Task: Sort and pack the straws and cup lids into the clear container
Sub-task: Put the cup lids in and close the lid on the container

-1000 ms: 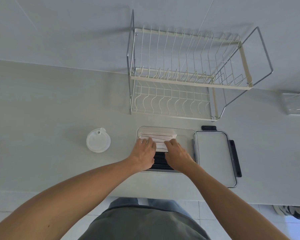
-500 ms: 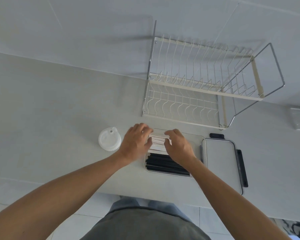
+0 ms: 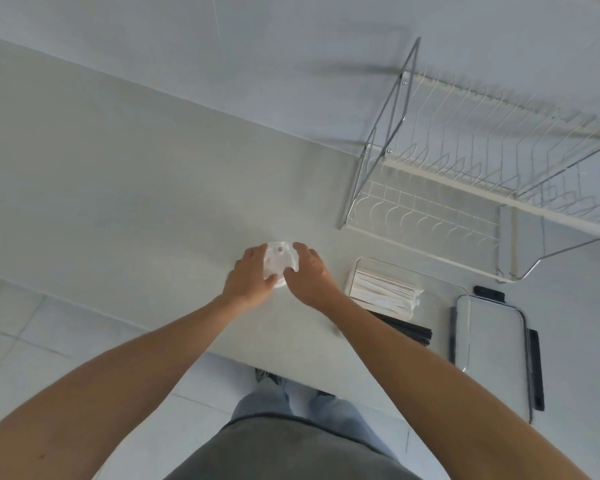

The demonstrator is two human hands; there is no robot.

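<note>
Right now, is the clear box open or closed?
Open. The clear container has no lid on; its lid lies flat beside it, and the white straws inside show uncovered.

Cup lids, straws and clear container on the pale counter

A stack of round, translucent white plastic cup lids (image 3: 278, 263) sits on the counter with a small raised spout showing on top, gripped from both sides by the left hand (image 3: 248, 280) and the right hand (image 3: 310, 278). Just beside it on the right lies the rectangular clear plastic container (image 3: 440, 282), uncovered. Inside, a bundle of white paper-wrapped straws (image 3: 383, 292) lies flat across its far part, and a row of black straws (image 3: 407, 330) lies along the near part, partly hidden by the right forearm. The container's flat clear lid with black clips (image 3: 489, 348) lies on the counter touching its right side.
</note>
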